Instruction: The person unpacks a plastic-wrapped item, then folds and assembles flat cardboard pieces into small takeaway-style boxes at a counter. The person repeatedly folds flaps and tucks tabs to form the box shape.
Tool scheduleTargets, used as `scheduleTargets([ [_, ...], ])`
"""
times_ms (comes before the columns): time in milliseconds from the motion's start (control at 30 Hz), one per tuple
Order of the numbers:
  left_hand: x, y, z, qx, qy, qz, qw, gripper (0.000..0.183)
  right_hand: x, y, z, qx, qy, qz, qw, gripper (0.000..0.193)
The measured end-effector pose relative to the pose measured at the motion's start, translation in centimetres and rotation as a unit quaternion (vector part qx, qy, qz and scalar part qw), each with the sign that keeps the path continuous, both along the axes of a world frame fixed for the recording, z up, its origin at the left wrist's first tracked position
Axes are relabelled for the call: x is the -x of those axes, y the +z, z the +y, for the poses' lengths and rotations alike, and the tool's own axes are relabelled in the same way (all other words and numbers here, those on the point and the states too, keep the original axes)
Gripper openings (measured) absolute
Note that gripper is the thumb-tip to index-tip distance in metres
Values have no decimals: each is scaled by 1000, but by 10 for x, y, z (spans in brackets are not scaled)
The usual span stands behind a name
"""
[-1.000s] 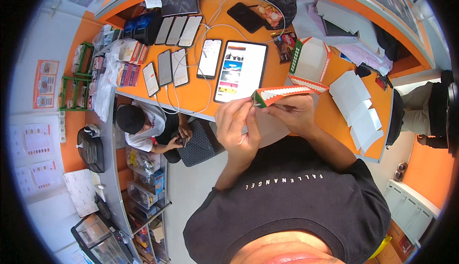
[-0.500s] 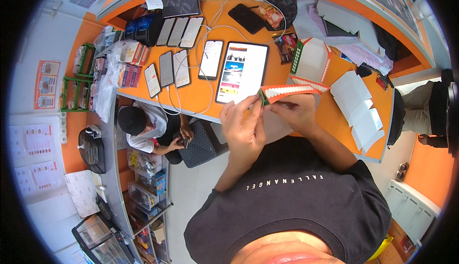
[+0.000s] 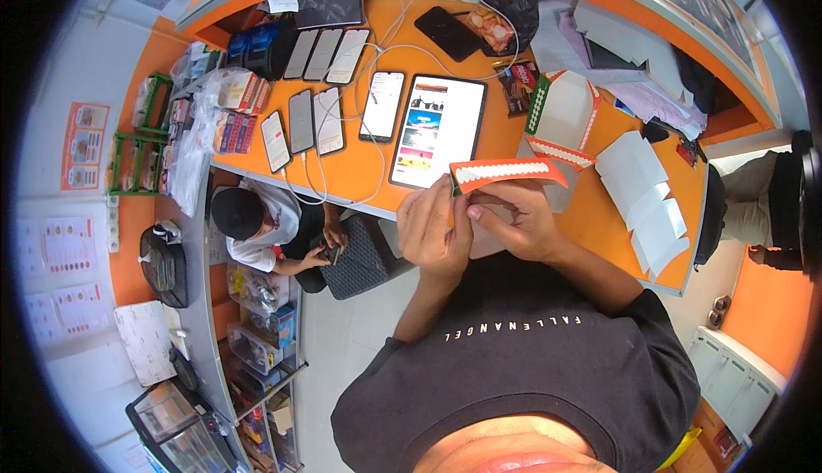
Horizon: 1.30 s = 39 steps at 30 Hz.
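Observation:
Close in front of my chest, both hands hold a red and green cardboard carton [image 3: 505, 170] with a white tooth-like pattern along its edge. The fingers of my left hand [image 3: 435, 226] are closed at its green left corner. My right hand [image 3: 521, 223] grips it from below and to the right, with the thumb pointing left; its underside is mostly hidden by my hands. Just beyond it, a similar red and green carton [image 3: 569, 101] with a pale inside stands open on the orange table [image 3: 355, 184]. An unfolded white carton [image 3: 638, 190] lies to the right.
A lit tablet [image 3: 438, 130] and several phones [image 3: 381, 107] with white cables lie left of my hands. A dark phone [image 3: 449, 34], a black plastic bag [image 3: 510, 12] and snack packets [image 3: 517, 86] lie farther back. Below the table's left side a person [image 3: 265, 229] sits holding a phone.
The held carton has shifted slightly left and tilted, its patterned edge now more level and apart from the standing carton. My left fingers have bunched closer and my right thumb has come into view.

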State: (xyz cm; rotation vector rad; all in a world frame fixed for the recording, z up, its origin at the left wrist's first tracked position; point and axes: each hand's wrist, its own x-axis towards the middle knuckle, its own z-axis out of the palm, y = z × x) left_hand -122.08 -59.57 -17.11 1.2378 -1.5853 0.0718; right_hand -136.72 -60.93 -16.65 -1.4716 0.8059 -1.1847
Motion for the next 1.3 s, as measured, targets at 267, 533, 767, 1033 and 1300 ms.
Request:
scheduleTargets([
  [267, -9, -15, -1, -13, 44, 66, 997, 25, -5, 16, 1, 23, 83, 64, 994, 46],
  [533, -23, -20, -10, -43, 115, 107, 987, 20, 10, 36, 2, 185, 103, 259, 942, 56],
  [767, -43, -32, -20, 9, 75, 208, 975, 18, 15, 26, -3, 374, -246, 178, 876, 39],
  [1033, -28, -17, -1, -107, 25, 217, 970, 57, 9, 29, -13, 416, -235, 260, 839, 39],
  [1300, -5, 22, 5, -191, -154, 396, 885, 39, 5, 19, -14, 444, -180, 237, 845, 35],
])
